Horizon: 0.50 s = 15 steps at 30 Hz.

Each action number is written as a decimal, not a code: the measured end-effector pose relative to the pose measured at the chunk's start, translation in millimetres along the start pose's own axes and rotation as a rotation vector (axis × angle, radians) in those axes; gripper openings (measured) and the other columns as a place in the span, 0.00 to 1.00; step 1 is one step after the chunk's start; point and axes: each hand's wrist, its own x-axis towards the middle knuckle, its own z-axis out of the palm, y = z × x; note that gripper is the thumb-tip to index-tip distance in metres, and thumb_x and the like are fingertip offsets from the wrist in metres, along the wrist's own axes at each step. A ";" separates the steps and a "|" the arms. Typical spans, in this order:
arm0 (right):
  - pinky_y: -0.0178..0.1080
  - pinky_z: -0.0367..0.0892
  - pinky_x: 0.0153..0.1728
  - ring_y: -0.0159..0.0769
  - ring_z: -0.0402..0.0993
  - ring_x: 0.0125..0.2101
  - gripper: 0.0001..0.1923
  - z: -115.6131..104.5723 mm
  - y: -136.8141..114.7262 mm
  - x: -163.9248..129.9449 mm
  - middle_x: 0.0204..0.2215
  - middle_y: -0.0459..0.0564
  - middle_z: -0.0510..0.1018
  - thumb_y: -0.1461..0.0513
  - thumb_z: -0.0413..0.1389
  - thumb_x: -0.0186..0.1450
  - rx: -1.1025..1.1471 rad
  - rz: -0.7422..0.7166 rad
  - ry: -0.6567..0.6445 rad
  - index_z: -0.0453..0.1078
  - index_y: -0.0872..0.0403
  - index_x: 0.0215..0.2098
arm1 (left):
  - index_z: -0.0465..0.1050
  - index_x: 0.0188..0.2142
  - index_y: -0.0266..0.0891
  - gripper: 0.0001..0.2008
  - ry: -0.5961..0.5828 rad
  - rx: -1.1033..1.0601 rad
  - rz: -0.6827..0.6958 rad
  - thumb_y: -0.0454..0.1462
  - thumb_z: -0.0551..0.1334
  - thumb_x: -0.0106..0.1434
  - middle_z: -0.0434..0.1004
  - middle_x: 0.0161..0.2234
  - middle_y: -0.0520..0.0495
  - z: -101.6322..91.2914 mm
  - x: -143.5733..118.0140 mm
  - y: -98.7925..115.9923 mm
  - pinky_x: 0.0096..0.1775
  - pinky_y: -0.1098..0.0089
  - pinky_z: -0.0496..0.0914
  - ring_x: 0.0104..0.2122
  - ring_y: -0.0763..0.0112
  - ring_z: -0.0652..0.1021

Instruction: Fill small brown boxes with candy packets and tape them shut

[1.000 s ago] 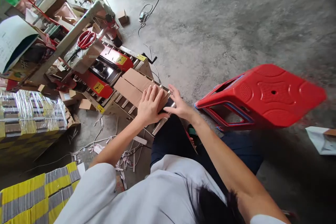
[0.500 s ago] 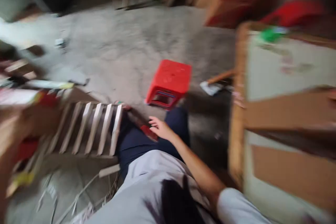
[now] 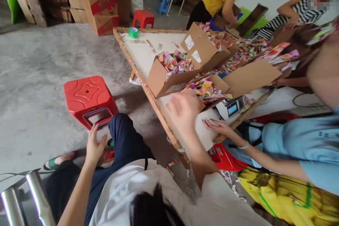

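Observation:
My left hand [image 3: 94, 144] hangs open over my dark-trousered knee, close to a red plastic stool [image 3: 88, 99] on the floor. My right hand [image 3: 182, 111], blurred by motion, is stretched over the near edge of a low wooden-framed table [image 3: 140, 74], with nothing seen in it. Just beyond it lies a small open cardboard box [image 3: 205, 90] of colourful packets, and behind that a larger open box [image 3: 164, 74] holds more packets. A co-worker's hand [image 3: 214, 125], from a light blue sleeve, rests on the table to the right of mine.
A small digital scale [image 3: 233, 107] stands beside the co-worker's hand. A green tape roll [image 3: 134, 32] lies at the table's far corner. Two people work at the far side. Stacked cartons [image 3: 97, 0] stand at the back left; metal rollers [image 3: 16, 197] at bottom left.
My view has swung right, from the roller conveyor and its carton to the packet table. Both hands have left the carton; my right hand now reaches over the table edge.

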 end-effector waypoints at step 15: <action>0.38 0.59 0.28 0.36 0.64 0.26 0.19 -95.6 100.1 -48.7 0.20 0.44 0.67 0.48 0.62 0.59 -0.031 0.342 0.140 0.68 0.53 0.22 | 0.76 0.49 0.31 0.46 -1.143 -0.866 -0.837 0.70 0.48 0.60 0.79 0.50 0.29 146.1 -9.1 151.0 0.54 0.53 0.70 0.49 0.52 0.79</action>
